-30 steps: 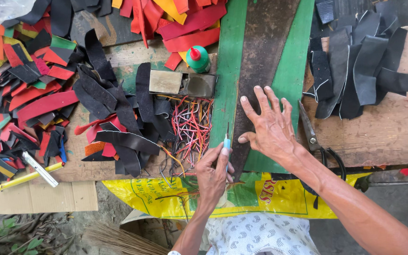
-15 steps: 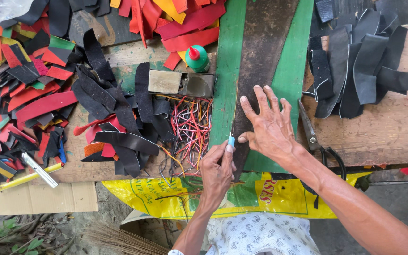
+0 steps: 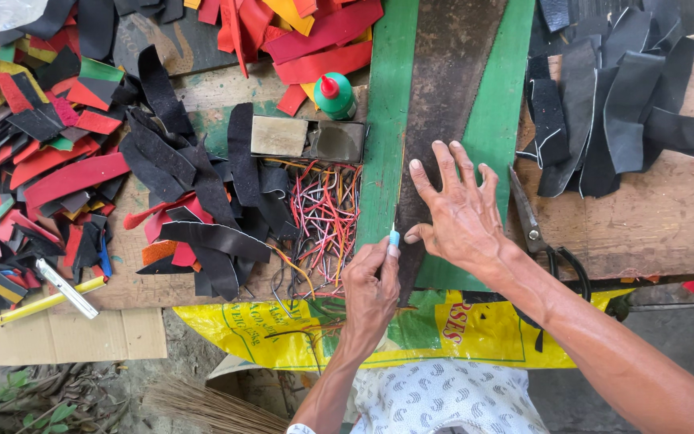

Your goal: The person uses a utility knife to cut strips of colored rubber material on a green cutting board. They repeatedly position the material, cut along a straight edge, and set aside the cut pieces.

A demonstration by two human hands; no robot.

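Here the left hand (image 3: 371,285) is pinching a small knife (image 3: 394,239) with a light blue handle, fingers pressed together around it, its tip meeting the left edge of a dark strip (image 3: 443,104). The strip is lying lengthwise on a green board (image 3: 383,120), running from the top of the view down to the near edge of the table (image 3: 652,233). The right hand (image 3: 459,213) is lying flat on the strip with fingers spread, thumb just beside the knife, pressing the strip onto the board.

Just right of that hand, scissors (image 3: 536,233) are resting on the table, blades pointing away from the person, black handles at the table's edge. Beyond them a pile of black strips (image 3: 612,104) is covering the bare wood. Left of the board, a tangle of thin red, yellow and white cords (image 3: 327,213) is sitting beside a grey block (image 3: 279,135) and a green bottle (image 3: 335,96) with a red cap. Further left, red, black, green and orange scraps (image 3: 50,161) are spreading over the table, and a yellow-handled cutter (image 3: 46,297) is lying at their near edge on cardboard (image 3: 66,333). A yellow sack (image 3: 475,329) is hanging below the table edge, in front of the person's patterned shirt (image 3: 443,398).
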